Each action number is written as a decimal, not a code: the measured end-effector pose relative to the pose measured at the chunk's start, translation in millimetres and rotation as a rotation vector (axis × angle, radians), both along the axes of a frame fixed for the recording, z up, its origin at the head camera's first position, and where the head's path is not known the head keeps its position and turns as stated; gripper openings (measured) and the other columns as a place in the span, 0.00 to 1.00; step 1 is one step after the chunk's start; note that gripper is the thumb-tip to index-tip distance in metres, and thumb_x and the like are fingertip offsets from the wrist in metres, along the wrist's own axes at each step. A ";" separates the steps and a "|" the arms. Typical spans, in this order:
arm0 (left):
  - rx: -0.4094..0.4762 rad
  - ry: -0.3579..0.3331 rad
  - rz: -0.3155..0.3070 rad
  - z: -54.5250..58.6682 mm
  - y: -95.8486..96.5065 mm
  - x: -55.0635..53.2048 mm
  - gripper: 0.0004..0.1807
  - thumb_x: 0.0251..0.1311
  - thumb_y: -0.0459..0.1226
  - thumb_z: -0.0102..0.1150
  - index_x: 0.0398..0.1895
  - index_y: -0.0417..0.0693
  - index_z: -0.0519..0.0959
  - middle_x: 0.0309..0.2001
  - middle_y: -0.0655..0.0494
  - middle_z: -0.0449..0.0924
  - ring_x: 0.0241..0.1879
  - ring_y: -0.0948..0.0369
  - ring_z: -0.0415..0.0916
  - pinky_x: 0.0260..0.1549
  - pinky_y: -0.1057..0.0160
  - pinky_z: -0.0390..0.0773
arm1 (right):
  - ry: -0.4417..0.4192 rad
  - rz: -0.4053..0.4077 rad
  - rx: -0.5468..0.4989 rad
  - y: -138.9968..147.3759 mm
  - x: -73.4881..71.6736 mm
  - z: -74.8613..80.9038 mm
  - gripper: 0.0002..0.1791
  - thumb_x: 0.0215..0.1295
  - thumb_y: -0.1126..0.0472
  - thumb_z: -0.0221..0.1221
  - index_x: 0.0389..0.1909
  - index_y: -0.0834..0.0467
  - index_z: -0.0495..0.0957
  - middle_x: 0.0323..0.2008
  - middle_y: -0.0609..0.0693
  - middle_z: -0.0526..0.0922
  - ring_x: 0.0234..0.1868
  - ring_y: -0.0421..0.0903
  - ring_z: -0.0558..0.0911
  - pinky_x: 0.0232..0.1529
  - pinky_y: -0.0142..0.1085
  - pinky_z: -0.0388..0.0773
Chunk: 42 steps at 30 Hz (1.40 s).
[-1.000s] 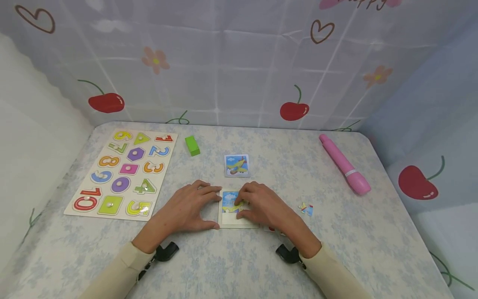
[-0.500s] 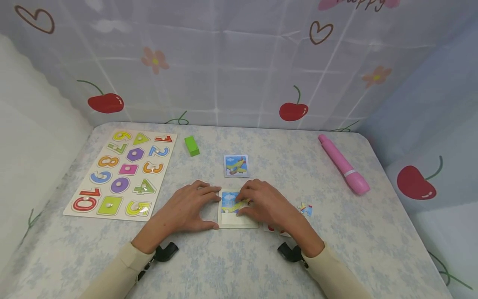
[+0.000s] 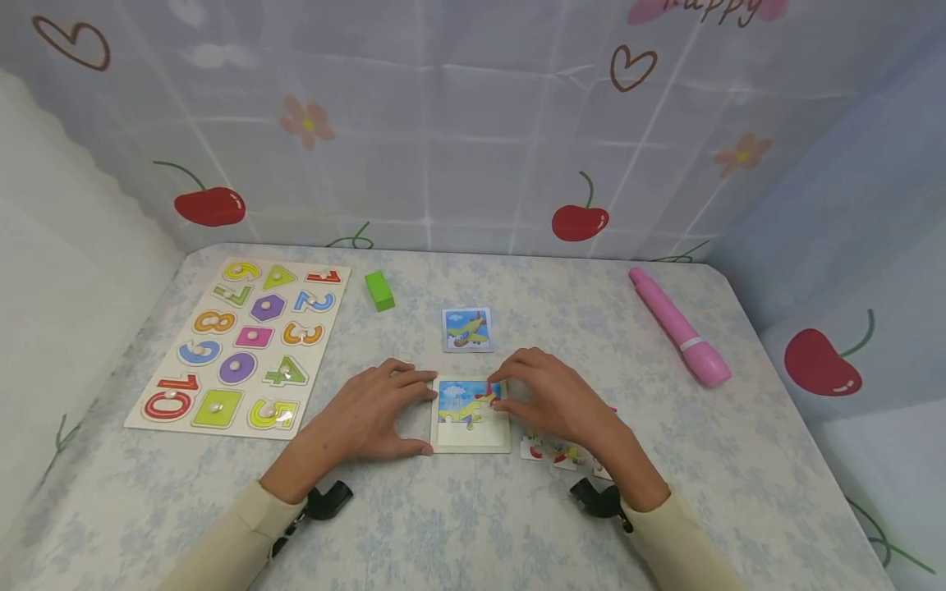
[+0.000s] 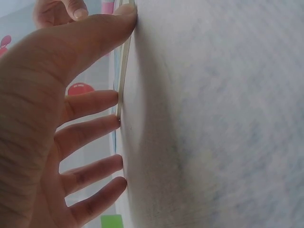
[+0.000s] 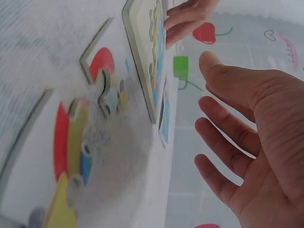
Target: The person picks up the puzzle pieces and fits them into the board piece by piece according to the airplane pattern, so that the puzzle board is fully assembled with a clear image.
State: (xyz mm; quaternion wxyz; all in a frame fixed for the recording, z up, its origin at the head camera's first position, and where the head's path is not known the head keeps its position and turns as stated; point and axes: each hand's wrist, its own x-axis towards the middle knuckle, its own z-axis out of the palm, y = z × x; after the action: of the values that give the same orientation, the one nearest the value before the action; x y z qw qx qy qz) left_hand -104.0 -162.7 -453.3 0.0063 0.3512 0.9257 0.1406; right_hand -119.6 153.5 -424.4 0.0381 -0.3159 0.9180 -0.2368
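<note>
A small white puzzle tray (image 3: 470, 439) lies flat before me, with joined pieces (image 3: 460, 398) of a yellow plane and blue sky across its upper part. Its lower part shows bare white board. My left hand (image 3: 373, 410) rests at the tray's left side; in the left wrist view its thumb and some of its fingers (image 4: 88, 137) touch the edge, spread and not curled round it. Above the tray's right edge is my right hand (image 3: 550, 394), thumb and fingers apart with nothing between them in the right wrist view. Loose puzzle pieces (image 3: 567, 456) lie right of the tray, partly hidden by that hand.
Beyond the tray lies a small plane picture card (image 3: 468, 330). A number and shape board (image 3: 240, 349) is at the left, a green block (image 3: 380, 290) near its upper right corner. A pink microphone-like stick (image 3: 676, 324) lies at the right.
My right hand has drawn back to the right from the joined pieces, uncovering more of them, including a red part. My left hand stays at the tray's edge.
</note>
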 end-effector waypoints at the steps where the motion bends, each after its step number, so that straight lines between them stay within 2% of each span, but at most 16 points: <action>1: -0.001 -0.001 0.000 -0.2 0.0 0.0 0.39 0.53 0.67 0.77 0.63 0.57 0.86 0.74 0.59 0.77 0.69 0.53 0.73 0.57 0.46 0.81 | -0.004 -0.007 -0.002 2.1 0.5 0.2 0.19 0.64 0.54 0.78 0.54 0.52 0.90 0.53 0.46 0.86 0.58 0.47 0.83 0.59 0.47 0.83; 10: -0.002 0.008 -0.003 -0.5 -0.7 0.0 0.39 0.53 0.67 0.77 0.63 0.56 0.86 0.74 0.59 0.77 0.68 0.53 0.73 0.56 0.46 0.81 | 0.020 -0.080 -0.035 28.3 5.0 -1.7 0.23 0.62 0.57 0.79 0.58 0.54 0.88 0.55 0.46 0.85 0.59 0.48 0.82 0.58 0.48 0.83; 25: -0.002 0.005 -0.005 -0.7 -0.5 -0.1 0.40 0.53 0.67 0.77 0.63 0.56 0.86 0.74 0.58 0.77 0.69 0.52 0.73 0.57 0.46 0.81 | 0.017 -0.184 -0.039 71.9 9.6 -2.7 0.21 0.65 0.63 0.76 0.59 0.55 0.87 0.55 0.50 0.86 0.60 0.53 0.82 0.59 0.54 0.82; 32: -0.002 0.000 -0.004 -0.1 -0.9 -1.0 0.39 0.53 0.66 0.77 0.63 0.55 0.86 0.74 0.58 0.77 0.69 0.52 0.73 0.57 0.46 0.81 | 0.016 -0.204 -0.026 89.5 12.6 -3.9 0.20 0.66 0.64 0.74 0.58 0.56 0.87 0.54 0.49 0.87 0.59 0.54 0.83 0.58 0.54 0.83; 42: -0.003 -0.012 0.004 0.3 -0.6 -0.1 0.39 0.53 0.66 0.77 0.64 0.56 0.86 0.74 0.59 0.76 0.69 0.52 0.72 0.58 0.45 0.80 | -0.039 -0.210 0.000 113.5 22.2 -5.9 0.20 0.67 0.65 0.74 0.60 0.56 0.87 0.54 0.49 0.87 0.59 0.53 0.84 0.57 0.55 0.82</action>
State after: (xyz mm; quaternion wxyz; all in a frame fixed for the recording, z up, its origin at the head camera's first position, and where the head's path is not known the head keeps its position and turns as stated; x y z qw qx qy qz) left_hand -104.1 -163.3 -453.0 0.0121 0.3483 0.9266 0.1411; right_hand -97.3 267.0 -430.4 0.0311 -0.2134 0.9450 -0.2457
